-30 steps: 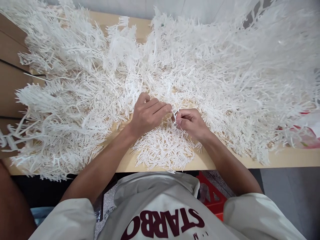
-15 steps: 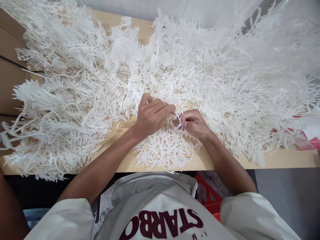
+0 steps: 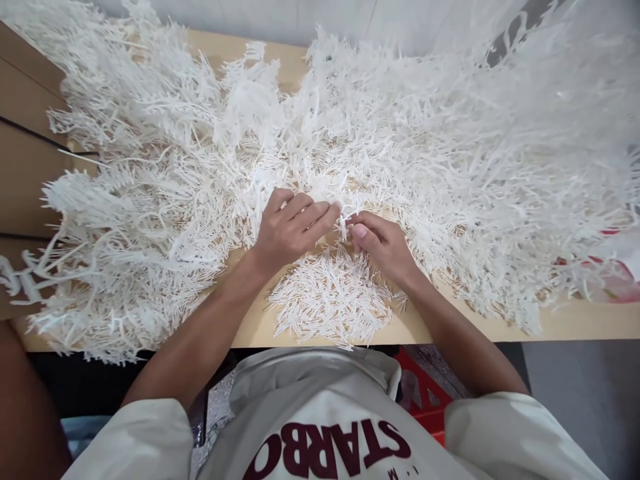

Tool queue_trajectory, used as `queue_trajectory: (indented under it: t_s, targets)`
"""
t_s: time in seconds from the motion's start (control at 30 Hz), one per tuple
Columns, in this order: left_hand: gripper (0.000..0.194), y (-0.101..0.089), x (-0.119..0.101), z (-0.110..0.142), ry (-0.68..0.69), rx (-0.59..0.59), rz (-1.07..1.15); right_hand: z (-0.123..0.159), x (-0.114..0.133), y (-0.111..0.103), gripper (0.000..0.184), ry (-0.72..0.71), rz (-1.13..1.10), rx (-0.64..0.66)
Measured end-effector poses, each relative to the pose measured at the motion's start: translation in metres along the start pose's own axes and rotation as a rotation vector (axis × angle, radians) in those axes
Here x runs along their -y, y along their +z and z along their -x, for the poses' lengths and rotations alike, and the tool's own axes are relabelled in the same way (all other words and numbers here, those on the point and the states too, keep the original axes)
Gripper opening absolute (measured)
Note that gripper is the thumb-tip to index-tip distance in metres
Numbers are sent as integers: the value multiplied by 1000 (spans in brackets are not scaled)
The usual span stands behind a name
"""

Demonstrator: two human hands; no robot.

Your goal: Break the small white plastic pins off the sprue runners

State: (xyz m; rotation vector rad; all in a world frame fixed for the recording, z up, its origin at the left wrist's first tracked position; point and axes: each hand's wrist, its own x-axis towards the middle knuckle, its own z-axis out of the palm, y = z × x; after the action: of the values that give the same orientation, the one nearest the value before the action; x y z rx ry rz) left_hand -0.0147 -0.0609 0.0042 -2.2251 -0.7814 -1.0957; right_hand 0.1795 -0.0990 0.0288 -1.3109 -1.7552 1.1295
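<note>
My left hand [image 3: 299, 228] is closed, its fingertips pinching a thin branched white plastic piece [image 3: 344, 219]. To its right, my right hand [image 3: 384, 245] has its fingers curled, with thumb and forefinger at the lower right end of the same piece. The fingertips partly hide where each hand grips it. Below both hands, near the table's front edge, lies a low heap of short loose white sticks [image 3: 333, 297].
Large tangled piles of white plastic strands [image 3: 150, 167] cover much of the wooden table [image 3: 585, 323]. A cardboard box [image 3: 27, 160] stands at the left, a pink and clear plastic bag [image 3: 613, 277] at the right. Something red [image 3: 425, 393] shows below the table edge.
Both hands have shifted slightly left and away from my body with the white plastic piece. My right thumb now lies straighter. The camera view has moved a little.
</note>
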Motion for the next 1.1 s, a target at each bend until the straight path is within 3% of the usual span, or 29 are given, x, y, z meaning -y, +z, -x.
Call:
queue_trajectory:
  t_s: [0.1, 0.2, 0.37, 0.43, 0.5, 0.6, 0.67, 0.73, 0.87, 0.93, 1.03, 1.1]
  targets:
    - [10, -4, 2, -2, 114, -4, -26, 2, 3, 2, 53, -37, 4, 128]
    - [7, -5, 1, -2, 144, 39, -7, 4, 6, 5, 51, -3, 7, 114]
    - [11, 0, -2, 4, 29, 52, 125, 3, 5, 4, 43, -22, 38, 102]
    - [9, 6, 1, 7, -39, 87, 200, 5, 4, 5, 41, -108, 94, 91]
    - [11, 12, 10, 11, -141, 95, 269, 11, 4, 11, 38, -276, 129, 168]
    - [24, 17, 28, 13, -418, -18, 262, 22, 9, 23, 34, -593, 188, 412]
    - [25, 15, 34, 11, -645, -67, 265, 26, 12, 28, 28, -691, 259, 477]
    - [26, 9, 32, 4, -779, -73, 353, 23, 11, 27, 21, -646, 303, 367]
    - [27, -6, 11, -12, -913, -6, 713, 7, 3, 10, 15, -292, 351, -113]
    - [26, -10, 1, -16, -960, 48, 931, 0, 0, 3, 22, -157, 374, -285]
    - [23, -9, -5, -17, -1001, 135, 1150, -2, -1, -1, 33, -126, 294, -400]
    - [21, -7, -7, -17, -1031, 175, 1228, 0, -1, 0, 27, -151, 162, -395]
